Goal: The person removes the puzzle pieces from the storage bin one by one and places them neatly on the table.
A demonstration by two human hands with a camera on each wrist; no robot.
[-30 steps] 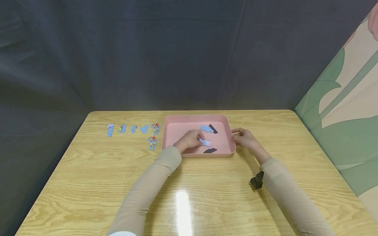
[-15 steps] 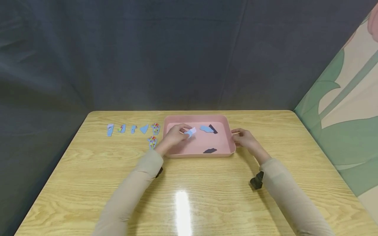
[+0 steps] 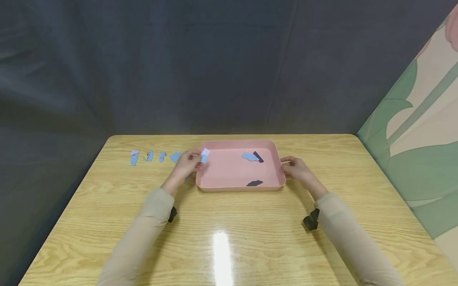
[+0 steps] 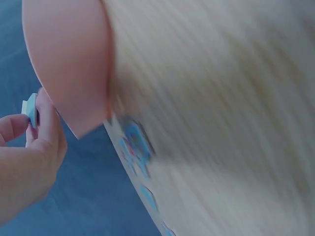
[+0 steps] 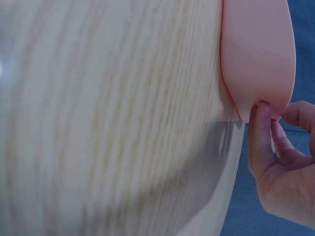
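Against a dark curtain [image 3: 200,71], a wood-grain bench [image 3: 257,226] carries a pink tray [image 3: 229,169]. Fingers loosely spread, the right hand [image 3: 297,169] touches the tray's outer right wall; the left hand [image 3: 184,163] pinches a blue-and-white piece [image 3: 204,156] between thumb and fingers, near the tray's left rim. Inside lie a blue piece [image 3: 249,157] and two dark slivers [image 3: 255,183]; other pieces [image 3: 134,158] line the bench at left.

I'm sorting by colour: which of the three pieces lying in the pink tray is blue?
The blue piece lies left of the dark strip, towards the far side of the tray; the strip and the near-side piece are dark.
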